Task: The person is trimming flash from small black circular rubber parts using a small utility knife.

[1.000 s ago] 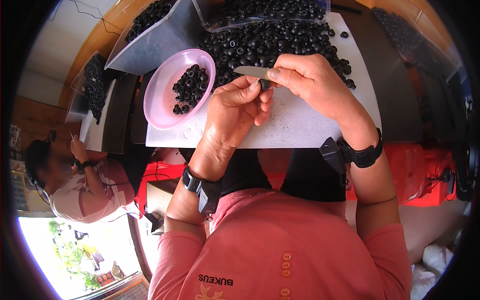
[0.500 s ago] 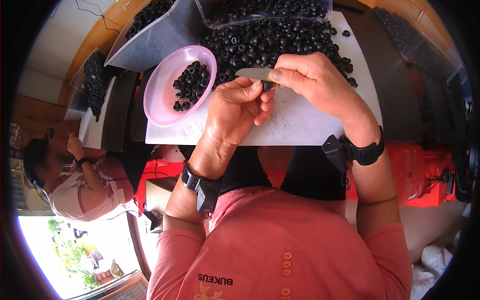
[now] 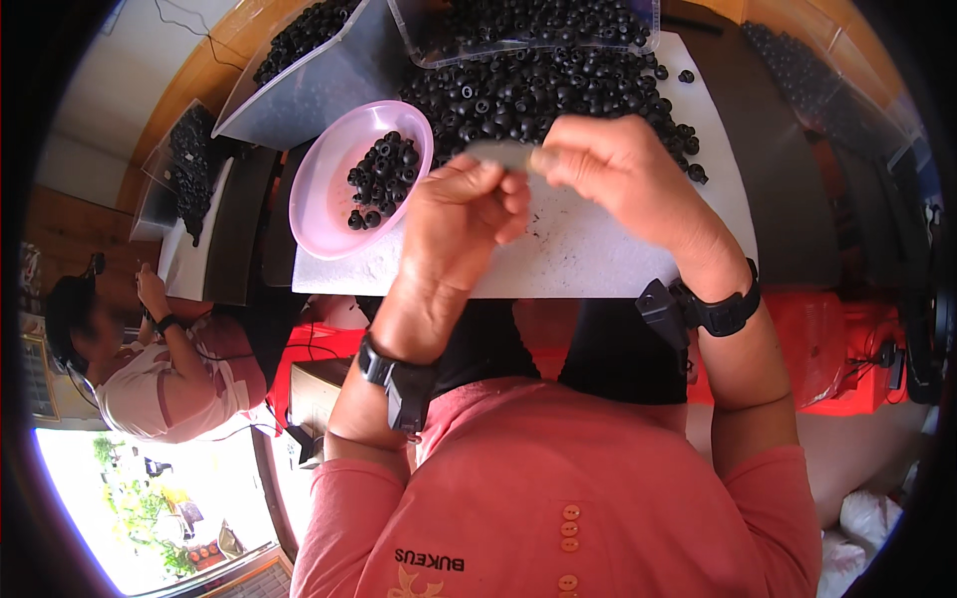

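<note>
My right hand (image 3: 623, 179) grips a small knife (image 3: 498, 153), its short grey blade smeared by motion and pointing left across my left fingertips. Curled and closed, my left hand (image 3: 449, 224) is just left of it, thumb up near the blade; whatever its fingers hold is hidden. Beyond both hands spreads a heap of small round black hollow parts (image 3: 518, 95) on the white tabletop (image 3: 598, 269). A pink oval bowl (image 3: 317, 214) with several of these black parts (image 3: 384, 169) stands left of my left hand.
Clear plastic bins of black parts stand behind the heap, one bin wall (image 3: 319, 95) rising beyond the bowl. Dark crumbs (image 3: 538, 227) lie near the table's front edge. At the left, another person (image 3: 169, 369) sits at a separate table. Red plastic (image 3: 827, 349) is low at the right.
My hands have drawn slightly apart, the left shifting left and nearer me. The black part seen at my left fingertips before is no longer visible. The knife has become blurred.
</note>
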Motion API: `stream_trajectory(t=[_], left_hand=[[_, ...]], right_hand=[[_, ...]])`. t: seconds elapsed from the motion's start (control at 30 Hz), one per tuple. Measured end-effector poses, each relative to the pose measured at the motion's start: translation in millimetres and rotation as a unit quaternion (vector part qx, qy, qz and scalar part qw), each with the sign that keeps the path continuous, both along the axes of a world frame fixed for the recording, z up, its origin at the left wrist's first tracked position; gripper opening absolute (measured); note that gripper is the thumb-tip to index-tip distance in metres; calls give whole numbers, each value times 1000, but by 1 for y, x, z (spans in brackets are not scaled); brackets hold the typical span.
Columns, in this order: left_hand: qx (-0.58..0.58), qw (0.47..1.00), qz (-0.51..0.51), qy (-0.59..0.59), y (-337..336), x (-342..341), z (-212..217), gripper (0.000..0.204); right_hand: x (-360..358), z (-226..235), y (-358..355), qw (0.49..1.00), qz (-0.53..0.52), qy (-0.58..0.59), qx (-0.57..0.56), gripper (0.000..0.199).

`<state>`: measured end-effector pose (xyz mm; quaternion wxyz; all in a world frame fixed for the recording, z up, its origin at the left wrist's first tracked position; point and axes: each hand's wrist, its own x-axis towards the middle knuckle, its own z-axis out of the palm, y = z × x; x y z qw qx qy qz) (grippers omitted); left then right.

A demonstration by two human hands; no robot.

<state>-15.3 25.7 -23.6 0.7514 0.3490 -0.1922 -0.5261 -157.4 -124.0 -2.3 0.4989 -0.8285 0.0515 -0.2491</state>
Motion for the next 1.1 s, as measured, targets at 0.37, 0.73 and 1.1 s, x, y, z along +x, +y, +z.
stream_trajectory(t=[0.37, 0.73, 1.1], left_hand=[[149, 560, 294, -760, 44, 77, 29, 25], [-3, 550, 100, -829, -56, -30, 9, 25], [88, 877, 67, -468, -44, -21, 13, 16]], right_hand=[[-6, 14, -7, 960, -141, -150, 189, 34], [-10, 17, -12, 943, -171, -195, 210, 34], [-6, 7, -16, 970, -172, -84, 151, 33]])
